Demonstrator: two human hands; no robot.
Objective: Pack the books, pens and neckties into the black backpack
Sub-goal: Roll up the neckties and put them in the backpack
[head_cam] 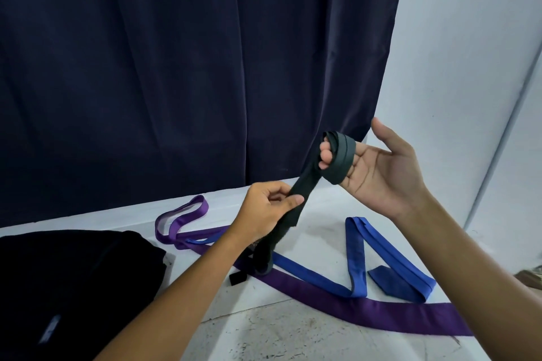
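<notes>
A dark green necktie [302, 184] is wound around the fingers of my right hand [381, 167], which is raised above the table with its palm toward me. My left hand [267, 211] pinches the same tie lower down; the tie's tail hangs to the table. A blue necktie [356, 261] lies in zigzag folds on the white table [293, 328]. A purple necktie [366, 305] stretches across the table and loops at the back left. The black backpack [67, 281] lies at the left. No books or pens are in view.
A dark navy curtain [190, 67] hangs behind the table. A white wall [469, 52] stands at the right. A small black strap end [237, 278] lies beside the backpack, near the purple tie.
</notes>
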